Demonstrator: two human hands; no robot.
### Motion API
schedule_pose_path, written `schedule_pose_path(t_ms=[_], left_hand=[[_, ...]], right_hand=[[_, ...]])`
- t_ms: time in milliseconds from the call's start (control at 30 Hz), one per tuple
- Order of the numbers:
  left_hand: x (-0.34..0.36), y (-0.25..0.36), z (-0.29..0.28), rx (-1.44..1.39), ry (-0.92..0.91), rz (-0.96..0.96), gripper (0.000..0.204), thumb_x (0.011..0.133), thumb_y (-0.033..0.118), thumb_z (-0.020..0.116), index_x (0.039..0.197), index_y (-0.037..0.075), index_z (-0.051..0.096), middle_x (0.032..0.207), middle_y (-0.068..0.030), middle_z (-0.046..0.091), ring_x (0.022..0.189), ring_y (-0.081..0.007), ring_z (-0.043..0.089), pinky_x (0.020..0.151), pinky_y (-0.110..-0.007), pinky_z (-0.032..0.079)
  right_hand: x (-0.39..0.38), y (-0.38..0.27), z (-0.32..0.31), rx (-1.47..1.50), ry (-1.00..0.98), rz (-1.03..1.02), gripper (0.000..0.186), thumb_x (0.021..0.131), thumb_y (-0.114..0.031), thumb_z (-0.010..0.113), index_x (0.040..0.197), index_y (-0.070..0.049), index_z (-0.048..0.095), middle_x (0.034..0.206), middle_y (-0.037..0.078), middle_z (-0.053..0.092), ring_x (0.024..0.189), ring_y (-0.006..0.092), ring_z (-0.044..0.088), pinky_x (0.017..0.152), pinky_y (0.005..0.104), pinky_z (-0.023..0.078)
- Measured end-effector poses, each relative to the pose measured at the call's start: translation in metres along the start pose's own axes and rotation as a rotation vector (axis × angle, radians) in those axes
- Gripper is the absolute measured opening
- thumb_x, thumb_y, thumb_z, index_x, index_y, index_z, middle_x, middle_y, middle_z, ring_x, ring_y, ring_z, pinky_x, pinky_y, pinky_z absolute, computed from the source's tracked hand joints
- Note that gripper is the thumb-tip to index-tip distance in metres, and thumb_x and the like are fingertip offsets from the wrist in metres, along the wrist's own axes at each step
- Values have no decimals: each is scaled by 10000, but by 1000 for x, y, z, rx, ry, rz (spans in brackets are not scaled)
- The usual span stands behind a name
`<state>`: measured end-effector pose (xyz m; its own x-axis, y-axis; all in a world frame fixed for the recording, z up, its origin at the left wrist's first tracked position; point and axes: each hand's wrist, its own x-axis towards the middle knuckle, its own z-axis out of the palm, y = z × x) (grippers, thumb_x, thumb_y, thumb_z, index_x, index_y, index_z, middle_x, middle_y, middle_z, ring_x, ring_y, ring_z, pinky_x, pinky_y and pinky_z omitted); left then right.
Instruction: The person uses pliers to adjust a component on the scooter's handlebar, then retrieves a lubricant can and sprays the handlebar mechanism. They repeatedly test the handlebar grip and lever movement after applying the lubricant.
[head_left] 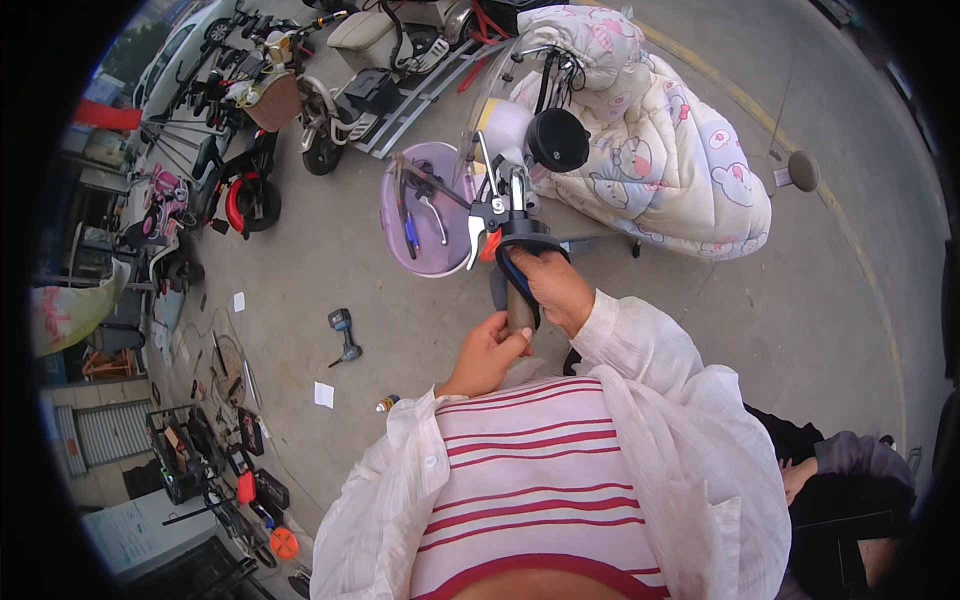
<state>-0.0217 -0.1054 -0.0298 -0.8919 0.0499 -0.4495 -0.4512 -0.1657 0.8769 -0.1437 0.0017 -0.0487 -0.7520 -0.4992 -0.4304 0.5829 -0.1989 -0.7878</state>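
A grey-brown handlebar grip [519,312] points toward me, with a silver brake lever [475,243] at its far end. My left hand [487,355] is closed, thumb and fingers pinching the near end of the grip. From the right, my right hand [553,288] closes on a black looped band [531,243] with a blue edge that goes around the grip; its exact kind cannot be made out. Some of its fingers are hidden behind the band. Beyond the handlebar stands a round black mirror [557,139].
A purple basin [390,225] with tools stands left of the handlebar. A padded patterned cover [670,170] drapes the scooter. On the floor lie a cordless drill [343,335] and a white paper [324,395]. Parked scooters line the left; another person [850,480] is at lower right.
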Motion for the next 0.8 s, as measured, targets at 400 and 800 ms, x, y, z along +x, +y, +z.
schedule_pose_path(t_ms=[400, 800], left_hand=[[19, -68, -33, -199, 193, 62, 366, 857, 93, 616, 1205, 15, 534, 1054, -84, 624, 935, -155, 591, 855, -322, 468], [27, -108, -59, -22, 342, 30, 223, 898, 88, 503, 1076, 1, 605, 955, -6, 622, 879, -84, 547, 783, -243, 445]], right_hand=[[-4, 63, -55, 394, -208, 222, 267, 1000, -173, 452, 1218, -34, 517, 1077, 105, 644, 961, 210, 646, 877, 353, 525], [9, 66, -89, 206, -361, 359, 261, 989, -153, 466, 1218, -60, 549, 1144, 59, 622, 1044, 170, 598, 899, 336, 488]])
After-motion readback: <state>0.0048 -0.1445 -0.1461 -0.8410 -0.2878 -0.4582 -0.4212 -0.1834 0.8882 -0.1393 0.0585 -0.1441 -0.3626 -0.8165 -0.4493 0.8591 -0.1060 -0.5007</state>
